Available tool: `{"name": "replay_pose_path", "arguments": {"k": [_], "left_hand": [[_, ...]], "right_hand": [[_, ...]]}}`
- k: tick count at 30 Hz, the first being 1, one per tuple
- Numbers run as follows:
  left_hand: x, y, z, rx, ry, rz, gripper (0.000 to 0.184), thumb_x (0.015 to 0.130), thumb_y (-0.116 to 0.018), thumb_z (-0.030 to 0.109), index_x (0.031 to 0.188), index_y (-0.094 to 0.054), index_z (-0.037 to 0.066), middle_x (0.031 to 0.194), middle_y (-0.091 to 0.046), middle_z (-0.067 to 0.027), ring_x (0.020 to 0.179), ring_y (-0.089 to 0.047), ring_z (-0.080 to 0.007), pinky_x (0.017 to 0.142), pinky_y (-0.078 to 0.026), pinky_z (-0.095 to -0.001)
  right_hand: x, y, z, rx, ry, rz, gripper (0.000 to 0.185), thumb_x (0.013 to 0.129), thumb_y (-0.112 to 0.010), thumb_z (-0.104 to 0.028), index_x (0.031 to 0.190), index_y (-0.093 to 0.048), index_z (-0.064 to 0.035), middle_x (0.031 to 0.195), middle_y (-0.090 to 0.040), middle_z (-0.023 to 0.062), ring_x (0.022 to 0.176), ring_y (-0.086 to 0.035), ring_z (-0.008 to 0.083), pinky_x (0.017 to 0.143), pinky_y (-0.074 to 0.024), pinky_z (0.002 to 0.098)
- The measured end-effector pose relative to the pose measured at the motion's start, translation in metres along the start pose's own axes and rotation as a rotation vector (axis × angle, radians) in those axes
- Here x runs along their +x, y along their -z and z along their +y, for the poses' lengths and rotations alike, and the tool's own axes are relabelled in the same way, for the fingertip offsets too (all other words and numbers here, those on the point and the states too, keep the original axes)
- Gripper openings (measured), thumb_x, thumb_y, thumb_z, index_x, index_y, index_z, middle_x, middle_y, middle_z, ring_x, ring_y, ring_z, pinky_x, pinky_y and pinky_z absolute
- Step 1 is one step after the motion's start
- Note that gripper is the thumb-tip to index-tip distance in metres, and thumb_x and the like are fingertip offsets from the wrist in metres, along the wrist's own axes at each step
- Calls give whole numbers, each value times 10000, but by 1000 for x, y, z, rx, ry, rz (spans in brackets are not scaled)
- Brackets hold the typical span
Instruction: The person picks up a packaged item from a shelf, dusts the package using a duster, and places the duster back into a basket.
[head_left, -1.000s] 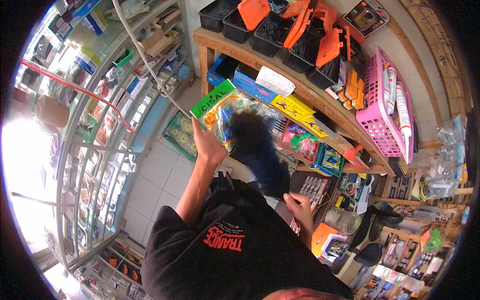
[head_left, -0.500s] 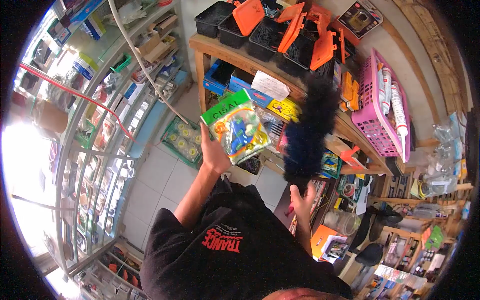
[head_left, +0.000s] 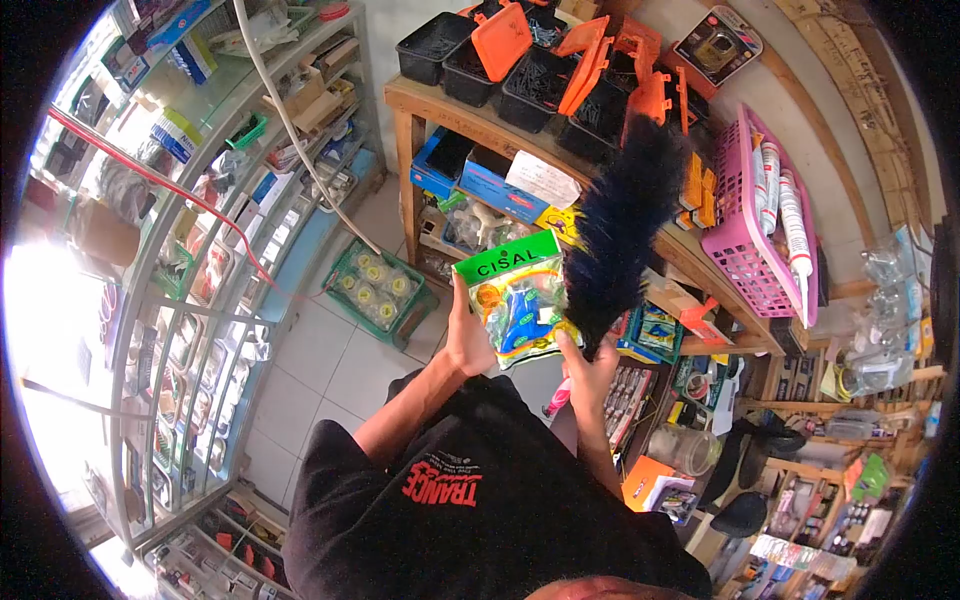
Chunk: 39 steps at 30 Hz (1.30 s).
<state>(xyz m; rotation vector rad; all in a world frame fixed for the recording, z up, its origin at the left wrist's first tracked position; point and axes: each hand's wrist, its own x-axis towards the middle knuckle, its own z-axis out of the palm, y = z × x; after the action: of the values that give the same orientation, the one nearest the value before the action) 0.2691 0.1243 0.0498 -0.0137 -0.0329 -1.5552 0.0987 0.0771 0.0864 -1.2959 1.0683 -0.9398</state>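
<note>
My left hand grips the left edge of a clear plastic packet with a green header reading CISAL. Blue, white and yellow items show through its front. My right hand is closed round the lower end of a dark feather duster, whose plume points up and right across the shelf edge. A pink handle end sticks out below that hand. The right hand's fingertips are at the packet's lower right corner.
A wooden shelf holds black bins with orange lids and a pink basket of tubes. On the tiled floor stands a green crate of round-lidded items. Glass display shelves line the left side.
The packet has come down and right, away from the shelf, and hangs more upright. My right hand has moved up and left to the packet's corner, with the duster now tilted beside it.
</note>
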Motion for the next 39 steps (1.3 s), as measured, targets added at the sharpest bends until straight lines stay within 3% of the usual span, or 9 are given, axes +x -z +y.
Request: {"name": "replay_pose_path", "arguments": {"k": [6,12,16,18,25,34,37,38,39], "left_hand": [[6,10,-4,24,22,15,926,885,-300,770,1490,-311,69,1480,-422,-133,1320,-460,-290,1107,-321,-530],[5,33,-12,357,165,217,810,948,-359,671,1516,-217,112,1490,-393,-117,1330,-413,-349,1069,-293,-598],[-3,35,-17,525,31,73,753,934,-478,576,1473,-307,79,1449,-437,-119,1288,-447,-325,1088,-311,-533],[-9,40,-8,2066,-119,-25,444,911,-510,409,1227,-585,106,1237,-596,-80,1178,-521,-286,1074,-347,-514],[-15,127,2,193,-175,133,469,972,-468,407,1311,-495,84,1202,-565,-91,1111,-511,-266,1085,-345,-446],[0,9,69,35,-405,108,711,923,-463,617,1362,-499,59,1272,-594,-129,1141,-579,-293,1002,-455,-456],[-2,-8,76,50,-424,253,736,919,-455,633,1370,-490,52,1288,-586,-143,1147,-576,-301,1007,-450,-459],[-3,10,87,-156,-347,-132,752,924,-438,638,1391,-471,50,1328,-566,-146,1179,-560,-317,1027,-435,-465],[-4,28,86,-67,-382,-4,749,926,-436,635,1391,-470,49,1334,-563,-144,1183,-559,-317,1030,-433,-466]], "right_hand": [[8,5,14,-47,165,-2,143,842,-738,-75,947,-651,-32,744,-613,-19,488,-446,24,429,-318,200],[28,9,13,-399,717,101,127,792,-754,-51,851,-662,14,730,-663,32,575,-567,112,543,-441,274],[25,8,8,-679,822,-109,136,664,-755,-35,746,-656,9,664,-625,158,603,-646,277,582,-489,358],[13,0,6,-694,697,-310,210,699,-777,-130,828,-669,-5,721,-656,151,658,-659,334,611,-509,381],[-17,0,-14,-511,252,-514,240,835,-735,-201,948,-659,-4,689,-604,54,613,-578,105,539,-445,279],[-30,56,44,-291,-45,-241,286,983,-562,-189,752,-526,-25,611,-466,-20,533,-427,58,470,-340,260],[-36,66,52,-519,117,-385,323,977,-567,-183,693,-512,-40,612,-459,-35,553,-405,48,495,-334,257],[-40,60,48,-509,146,-335,359,969,-572,-169,646,-488,-37,604,-441,-41,568,-386,50,514,-325,263],[-40,65,52,-493,64,-329,287,960,-587,-181,722,-548,-25,615,-494,2,577,-450,72,536,-366,269]]}}
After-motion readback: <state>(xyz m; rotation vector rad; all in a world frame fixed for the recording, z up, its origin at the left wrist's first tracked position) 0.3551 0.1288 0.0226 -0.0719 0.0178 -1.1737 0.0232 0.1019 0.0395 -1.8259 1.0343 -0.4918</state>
